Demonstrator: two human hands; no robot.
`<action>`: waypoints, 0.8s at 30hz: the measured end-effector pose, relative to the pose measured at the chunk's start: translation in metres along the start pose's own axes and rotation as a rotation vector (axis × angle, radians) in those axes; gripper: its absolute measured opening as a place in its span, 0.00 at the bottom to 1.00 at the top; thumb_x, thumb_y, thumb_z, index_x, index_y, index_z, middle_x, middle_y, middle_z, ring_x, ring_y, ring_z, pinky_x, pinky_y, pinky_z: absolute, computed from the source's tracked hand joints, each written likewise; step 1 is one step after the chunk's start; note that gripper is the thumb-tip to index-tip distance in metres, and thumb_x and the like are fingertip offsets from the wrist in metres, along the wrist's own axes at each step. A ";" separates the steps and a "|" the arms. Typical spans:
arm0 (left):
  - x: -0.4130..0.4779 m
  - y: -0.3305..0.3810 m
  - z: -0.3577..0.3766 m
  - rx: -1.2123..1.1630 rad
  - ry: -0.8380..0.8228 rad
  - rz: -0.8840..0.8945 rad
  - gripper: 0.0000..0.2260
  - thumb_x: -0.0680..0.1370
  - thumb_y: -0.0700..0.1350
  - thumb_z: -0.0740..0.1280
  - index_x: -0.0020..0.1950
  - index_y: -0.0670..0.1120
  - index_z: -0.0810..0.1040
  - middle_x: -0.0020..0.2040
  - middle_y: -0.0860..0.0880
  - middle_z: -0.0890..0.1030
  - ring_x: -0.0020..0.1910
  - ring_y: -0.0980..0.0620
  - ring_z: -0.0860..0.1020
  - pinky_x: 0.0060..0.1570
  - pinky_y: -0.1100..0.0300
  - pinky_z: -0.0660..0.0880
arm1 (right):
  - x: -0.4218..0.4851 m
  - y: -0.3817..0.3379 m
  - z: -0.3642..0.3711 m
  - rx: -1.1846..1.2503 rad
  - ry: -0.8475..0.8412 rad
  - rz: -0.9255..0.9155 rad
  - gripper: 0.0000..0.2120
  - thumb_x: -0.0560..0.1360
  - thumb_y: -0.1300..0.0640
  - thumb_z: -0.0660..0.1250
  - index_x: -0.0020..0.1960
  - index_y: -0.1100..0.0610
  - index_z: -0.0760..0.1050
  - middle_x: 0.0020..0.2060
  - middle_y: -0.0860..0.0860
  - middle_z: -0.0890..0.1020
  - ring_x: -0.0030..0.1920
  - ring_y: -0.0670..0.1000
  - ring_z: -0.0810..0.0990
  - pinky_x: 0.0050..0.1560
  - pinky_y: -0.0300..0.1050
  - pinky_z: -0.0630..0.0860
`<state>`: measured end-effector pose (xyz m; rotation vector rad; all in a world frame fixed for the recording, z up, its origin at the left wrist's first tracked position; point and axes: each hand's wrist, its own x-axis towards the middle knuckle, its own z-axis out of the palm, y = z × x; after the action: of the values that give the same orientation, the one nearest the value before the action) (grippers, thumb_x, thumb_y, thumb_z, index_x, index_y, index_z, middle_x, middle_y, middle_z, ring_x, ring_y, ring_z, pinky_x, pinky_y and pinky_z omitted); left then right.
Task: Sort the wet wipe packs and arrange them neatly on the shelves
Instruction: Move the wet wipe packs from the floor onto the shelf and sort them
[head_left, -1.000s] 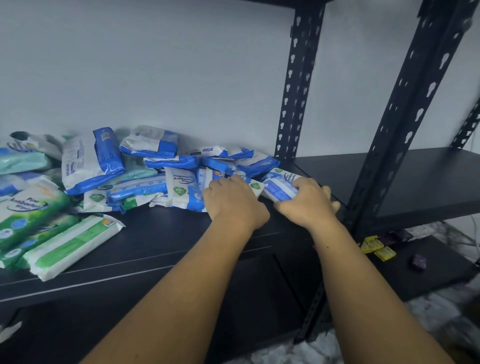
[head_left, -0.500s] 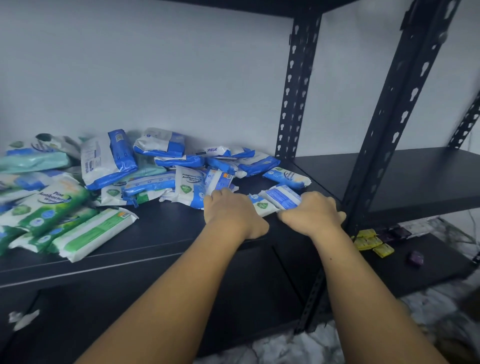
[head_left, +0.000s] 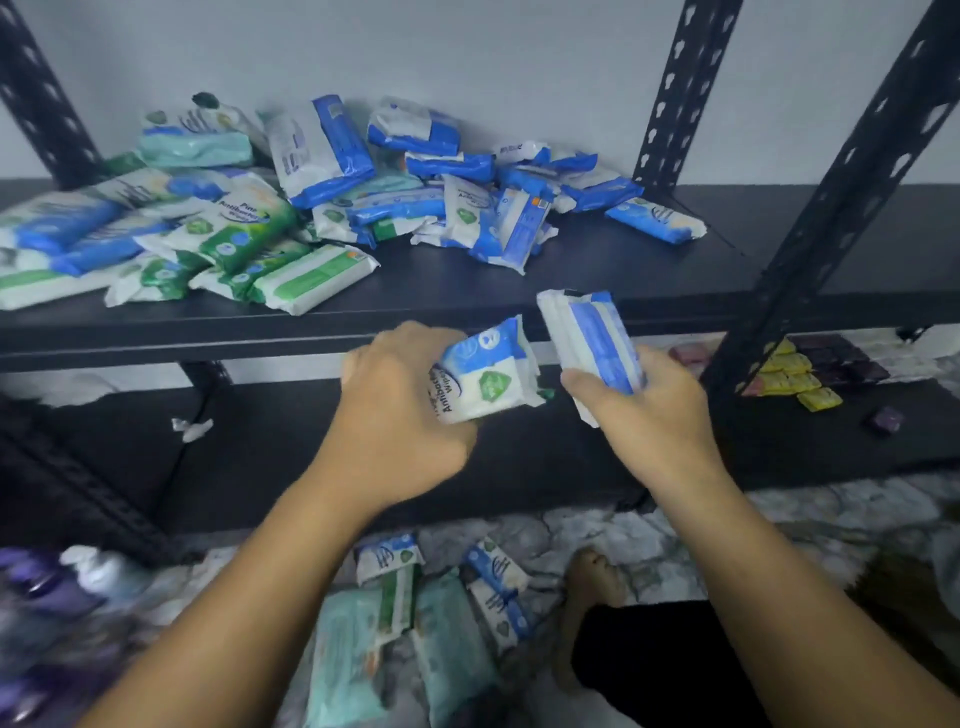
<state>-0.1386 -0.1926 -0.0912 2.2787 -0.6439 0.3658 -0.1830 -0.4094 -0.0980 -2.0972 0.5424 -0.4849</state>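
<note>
My left hand (head_left: 400, 410) grips a white-and-blue pack (head_left: 485, 379) with a green badge, fingers curled round its near end. My right hand (head_left: 644, 410) grips a blue-striped pack (head_left: 592, 338) that sticks up out of my fist, tilted away from me. The two packs are close together but apart, both in the air just in front of the shelf edge (head_left: 208, 332).

Beyond my hands and mostly to the left of them, a jumbled pile of packs (head_left: 332, 208) covers the shelf back to the wall. A green pack (head_left: 317, 278) lies nearest the edge, and a lone blue pack (head_left: 657, 223) lies beyond my right hand. Just right of my right hand a slanted black post (head_left: 831, 208) crosses the shelf front. Past it, on the lower shelf (head_left: 519, 467), sit yellow sachets (head_left: 795, 374) and a dark purple one (head_left: 885, 420). Left of my left hand a crumpled white scrap (head_left: 192, 428) rests on that lower shelf.

Under my forearms more packs on the floor (head_left: 441, 623) lie beside my foot (head_left: 592, 577). Blurred purple bottles (head_left: 52, 597) stand far left.
</note>
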 end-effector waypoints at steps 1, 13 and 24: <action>-0.018 -0.016 0.002 -0.009 -0.004 -0.036 0.21 0.63 0.45 0.74 0.55 0.54 0.79 0.46 0.56 0.78 0.47 0.50 0.77 0.52 0.48 0.74 | -0.014 0.007 0.010 0.007 -0.056 0.022 0.15 0.65 0.42 0.74 0.42 0.52 0.77 0.41 0.49 0.81 0.40 0.49 0.80 0.37 0.45 0.75; -0.182 -0.217 0.146 0.150 -0.250 -0.715 0.16 0.66 0.62 0.71 0.47 0.54 0.78 0.43 0.55 0.81 0.44 0.50 0.80 0.46 0.51 0.79 | -0.067 0.157 0.167 -0.545 -0.601 0.375 0.23 0.65 0.41 0.70 0.53 0.55 0.79 0.47 0.51 0.83 0.42 0.51 0.80 0.32 0.39 0.68; -0.205 -0.279 0.197 0.199 -0.337 -0.830 0.25 0.67 0.50 0.77 0.63 0.52 0.76 0.59 0.50 0.74 0.64 0.47 0.69 0.61 0.48 0.66 | -0.079 0.231 0.264 -0.723 -0.638 0.313 0.30 0.70 0.39 0.70 0.65 0.57 0.77 0.61 0.57 0.78 0.62 0.59 0.77 0.59 0.48 0.74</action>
<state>-0.1428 -0.0936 -0.4771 2.5830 0.2303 -0.3751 -0.1550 -0.3079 -0.4422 -2.5849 0.7019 0.6447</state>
